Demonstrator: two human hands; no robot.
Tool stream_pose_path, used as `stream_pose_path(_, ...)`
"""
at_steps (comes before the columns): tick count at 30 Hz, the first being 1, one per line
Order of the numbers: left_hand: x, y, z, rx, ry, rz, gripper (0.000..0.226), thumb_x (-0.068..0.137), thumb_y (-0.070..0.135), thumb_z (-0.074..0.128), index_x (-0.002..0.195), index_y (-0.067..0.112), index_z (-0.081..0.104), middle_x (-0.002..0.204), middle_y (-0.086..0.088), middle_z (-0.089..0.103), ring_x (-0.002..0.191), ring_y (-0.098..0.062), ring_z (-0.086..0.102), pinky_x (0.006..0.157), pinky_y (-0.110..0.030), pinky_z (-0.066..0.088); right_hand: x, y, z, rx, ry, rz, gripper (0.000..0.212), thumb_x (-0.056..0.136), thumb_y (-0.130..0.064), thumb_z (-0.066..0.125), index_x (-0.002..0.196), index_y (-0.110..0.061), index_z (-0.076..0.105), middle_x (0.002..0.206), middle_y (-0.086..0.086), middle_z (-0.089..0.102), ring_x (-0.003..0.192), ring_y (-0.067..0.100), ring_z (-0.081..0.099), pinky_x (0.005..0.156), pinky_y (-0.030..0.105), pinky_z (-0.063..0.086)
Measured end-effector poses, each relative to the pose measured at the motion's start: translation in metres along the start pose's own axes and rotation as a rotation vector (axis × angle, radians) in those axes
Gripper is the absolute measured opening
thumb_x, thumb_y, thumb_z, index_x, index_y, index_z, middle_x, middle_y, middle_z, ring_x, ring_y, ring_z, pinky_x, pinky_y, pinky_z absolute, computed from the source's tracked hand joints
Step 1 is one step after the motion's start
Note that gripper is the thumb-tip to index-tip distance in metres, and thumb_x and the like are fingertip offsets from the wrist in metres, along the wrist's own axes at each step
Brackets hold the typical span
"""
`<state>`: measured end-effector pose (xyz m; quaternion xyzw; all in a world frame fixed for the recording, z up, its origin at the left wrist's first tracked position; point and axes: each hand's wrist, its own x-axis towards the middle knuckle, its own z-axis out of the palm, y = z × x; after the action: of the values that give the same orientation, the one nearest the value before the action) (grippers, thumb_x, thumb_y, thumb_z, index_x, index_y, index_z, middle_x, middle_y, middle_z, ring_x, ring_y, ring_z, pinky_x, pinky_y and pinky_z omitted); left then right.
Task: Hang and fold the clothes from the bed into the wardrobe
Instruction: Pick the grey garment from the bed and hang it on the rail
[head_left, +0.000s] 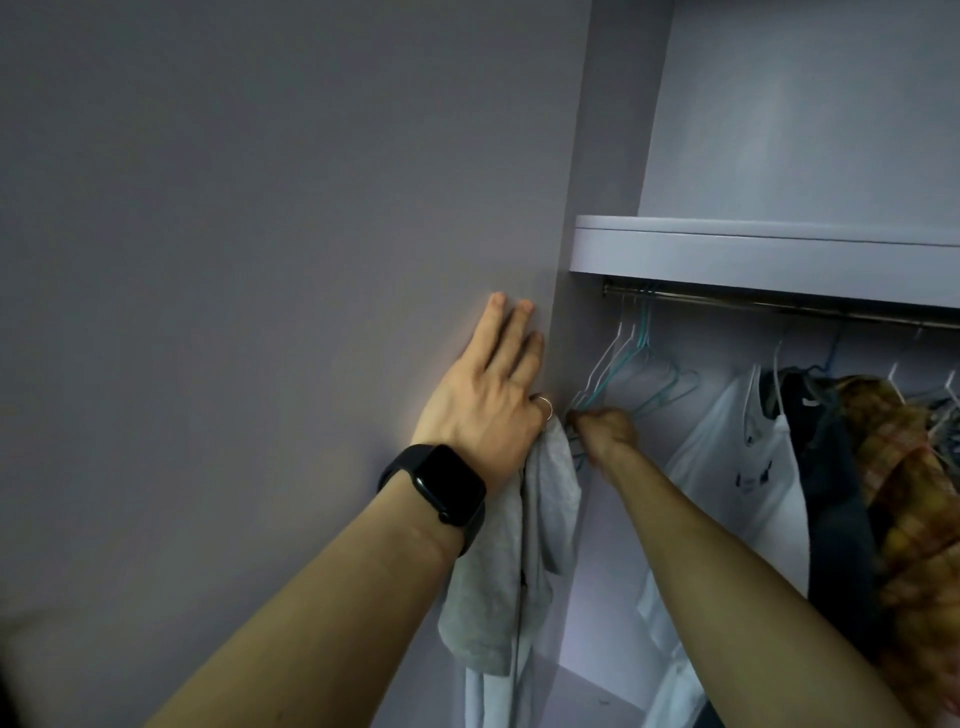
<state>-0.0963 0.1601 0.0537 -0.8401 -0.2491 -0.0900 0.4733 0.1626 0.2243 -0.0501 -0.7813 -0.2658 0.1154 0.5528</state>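
My left hand (488, 395) lies flat against the grey wardrobe side panel (311, 260) with its fingers straight. A grey garment (519, 545) hangs down from under its thumb side; the thumb itself is hidden. My right hand (605, 434) reaches inside the wardrobe and grips the lower ends of a bunch of empty white and teal wire hangers (623, 358). These hang at the left end of the metal rail (779, 304). Both hands are close together at the panel's edge.
A shelf (753, 249) sits right above the rail. Further right on the rail hang a white top (737, 467), a dark garment (836, 493) and a yellow checked garment (914, 493). The lower wardrobe interior below the hangers is dim.
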Motion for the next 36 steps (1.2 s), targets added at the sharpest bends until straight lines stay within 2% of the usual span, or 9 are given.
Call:
stream_pose_path(6, 0.000, -0.001, 0.000, 0.014, 0.007, -0.004, 0.050, 0.107, 0.036, 0.016, 0.152, 0.026, 0.037, 0.165, -0.019, 0.006, 0.148, -0.049, -0.011, 0.101, -0.062, -0.029, -0.007, 0.009, -0.009, -0.023, 0.013, -0.033, 0.022, 0.082, -0.034, 0.064, 0.070, -0.017, 0.073, 0.085, 0.008, 0.075, 0.085, 0.029, 0.070, 0.083, 0.041, 0.059)
stream_pose_path(9, 0.000, 0.000, 0.000, 0.008, 0.001, -0.006, 0.050, 0.107, 0.037, 0.017, 0.152, 0.027, 0.037, 0.165, -0.019, 0.005, 0.148, -0.050, -0.012, 0.101, -0.062, -0.029, -0.010, 0.011, -0.015, 0.064, -0.003, 0.001, 0.023, 0.087, -0.036, 0.066, 0.074, -0.018, 0.072, 0.086, 0.007, 0.076, 0.079, 0.026, 0.070, 0.074, 0.036, 0.056)
stream_pose_path(16, 0.000, 0.000, 0.000, 0.012, -0.005, -0.003, 0.050, 0.106, 0.039, 0.017, 0.151, 0.029, 0.038, 0.165, -0.019, 0.005, 0.148, -0.050, -0.012, 0.103, -0.063, -0.027, -0.017, 0.024, -0.022, 0.077, 0.008, -0.002, 0.010, 0.085, -0.016, 0.064, 0.078, -0.016, 0.057, 0.073, 0.007, 0.065, 0.067, 0.025, 0.065, 0.070, 0.038, 0.054)
stream_pose_path(20, 0.000, 0.002, 0.001, 0.020, -0.009, -0.007, 0.051, 0.106, 0.040, 0.016, 0.151, 0.030, 0.037, 0.165, -0.019, 0.004, 0.148, -0.049, -0.013, 0.103, -0.064, -0.026, -0.018, 0.029, -0.027, 0.288, -0.064, 0.078, 0.014, 0.090, -0.016, 0.063, 0.097, -0.005, 0.067, 0.084, 0.011, 0.065, 0.069, 0.025, 0.061, 0.062, 0.033, 0.051)
stream_pose_path(24, 0.000, 0.001, 0.002, 0.031, -0.011, -0.015, 0.050, 0.106, 0.040, 0.015, 0.152, 0.031, 0.035, 0.166, -0.018, 0.003, 0.148, -0.049, -0.013, 0.104, -0.064, -0.026, -0.021, 0.026, -0.031, 0.435, -0.111, 0.133, 0.024, 0.102, -0.021, 0.047, 0.101, -0.005, 0.065, 0.088, 0.011, 0.063, 0.070, 0.023, 0.059, 0.062, 0.032, 0.053)
stream_pose_path(28, 0.000, 0.001, 0.002, 0.042, -0.015, -0.018, 0.050, 0.106, 0.041, 0.016, 0.152, 0.032, 0.034, 0.166, -0.017, 0.003, 0.149, -0.048, -0.013, 0.103, -0.064, -0.026, -0.021, 0.028, -0.033, 0.376, -0.088, 0.110, 0.016, 0.099, -0.017, 0.053, 0.105, -0.009, 0.066, 0.086, 0.011, 0.061, 0.060, 0.018, 0.057, 0.052, 0.024, 0.045)
stream_pose_path(32, 0.000, 0.002, 0.002, 0.035, -0.005, -0.030, 0.050, 0.106, 0.042, 0.017, 0.151, 0.033, 0.035, 0.166, -0.016, 0.005, 0.149, -0.047, -0.011, 0.107, -0.064, -0.024, -0.019, 0.030, -0.033, 0.302, -0.063, 0.097, 0.020, 0.099, -0.011, 0.048, 0.108, -0.009, 0.066, 0.090, 0.006, 0.070, 0.064, 0.019, 0.066, 0.048, 0.021, 0.044)
stream_pose_path(34, 0.000, 0.003, 0.004, 0.035, 0.001, -0.037, 0.050, 0.106, 0.042, 0.017, 0.152, 0.032, 0.035, 0.166, -0.016, 0.006, 0.149, -0.047, -0.010, 0.109, -0.064, -0.022, -0.018, 0.029, -0.033, 0.188, 0.041, 0.082, 0.026, 0.099, -0.017, 0.045, 0.103, -0.003, 0.067, 0.101, 0.014, 0.072, 0.077, 0.029, 0.070, 0.060, 0.031, 0.054)
stream_pose_path(36, 0.000, 0.003, 0.005, 0.037, 0.004, -0.034, 0.049, 0.107, 0.041, 0.017, 0.151, 0.033, 0.036, 0.166, -0.016, 0.006, 0.149, -0.048, -0.010, 0.109, -0.064, -0.022, -0.018, 0.026, -0.038, 0.066, 0.192, 0.086, 0.043, 0.101, -0.030, 0.039, 0.115, 0.002, 0.064, 0.116, 0.023, 0.067, 0.101, 0.039, 0.066, 0.084, 0.041, 0.054)
